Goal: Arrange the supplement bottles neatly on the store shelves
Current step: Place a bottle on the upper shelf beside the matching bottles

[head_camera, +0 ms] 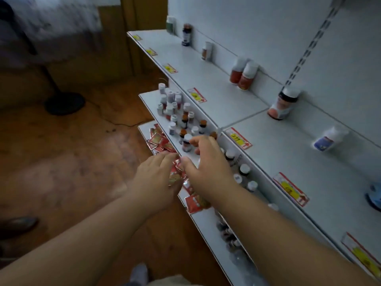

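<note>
On the middle white shelf (208, 234), just beyond the fingertips of the right hand (208, 159), a small white-capped bottle with a dark label (187, 143) is seen standing upright, its long axis vertical. It lies slightly ahead of and to the left of the right hand's fingers, which are loosely curled and slightly apart above it; whether they touch the cap cannot be told from the blur. The right hand is judged the nearer of the two to this bottle.

The left hand (156, 178) is held lower and nearer the person, over the bottom shelf, where the fingers are curled around a bunch of red foil sachets (175, 174). More of these sachets are scattered along that shelf's front.

Behind the near bottle, a loose crowd of small white-capped and brown-capped supplement bottles (175, 108) is stood without order on the same middle shelf, well apart from the tidy spacing asked for. On the top white shelf (206, 79), a few larger bottles (243, 75) are spaced along the back wall, and red-and-yellow price tags (238, 138) are fixed along its front edge.

A short forward reach by the right hand is judged to be all that a grasp of the near bottle calls for.
</note>
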`<state>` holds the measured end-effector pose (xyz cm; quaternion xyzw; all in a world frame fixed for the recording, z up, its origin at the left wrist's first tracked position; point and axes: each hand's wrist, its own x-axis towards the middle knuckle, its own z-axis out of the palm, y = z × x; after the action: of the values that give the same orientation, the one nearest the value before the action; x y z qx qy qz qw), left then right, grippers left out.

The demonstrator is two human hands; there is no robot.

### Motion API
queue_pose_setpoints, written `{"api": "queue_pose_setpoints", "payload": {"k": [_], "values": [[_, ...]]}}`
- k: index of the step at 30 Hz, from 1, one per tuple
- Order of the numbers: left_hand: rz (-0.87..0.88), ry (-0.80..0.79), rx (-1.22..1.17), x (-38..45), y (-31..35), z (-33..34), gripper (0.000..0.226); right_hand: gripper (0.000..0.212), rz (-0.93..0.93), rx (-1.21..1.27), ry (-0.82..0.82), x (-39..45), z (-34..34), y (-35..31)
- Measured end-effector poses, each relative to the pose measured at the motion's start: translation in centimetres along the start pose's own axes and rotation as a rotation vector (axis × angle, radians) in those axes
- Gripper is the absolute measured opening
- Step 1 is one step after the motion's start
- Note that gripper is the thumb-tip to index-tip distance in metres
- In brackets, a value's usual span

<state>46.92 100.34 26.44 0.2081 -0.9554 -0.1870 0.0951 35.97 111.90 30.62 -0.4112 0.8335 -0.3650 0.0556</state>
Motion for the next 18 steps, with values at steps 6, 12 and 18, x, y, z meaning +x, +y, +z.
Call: {"api": "queue_pose_setpoints", "payload": {"k": [6, 12, 18], "values": [[-0.117, -0.033, 0.113, 1.6, -12.7, -6.0, 0.064, 0.039, 0.072, 0.023, -0.09, 7.8, 9.1, -5.1], [-0.164, -0.063, 0.062, 9.7, -19.7, -6.6, 0.066, 0.036, 0.108, -0.014, -0.111, 17.5, 13.0, -4.5], [-0.254, -0.092, 0.082, 18.9, -26.8, -7.2, 0.062, 0.035, 0.109, 0.032, -0.184, 30.2, 18.5, -3.0]]}}
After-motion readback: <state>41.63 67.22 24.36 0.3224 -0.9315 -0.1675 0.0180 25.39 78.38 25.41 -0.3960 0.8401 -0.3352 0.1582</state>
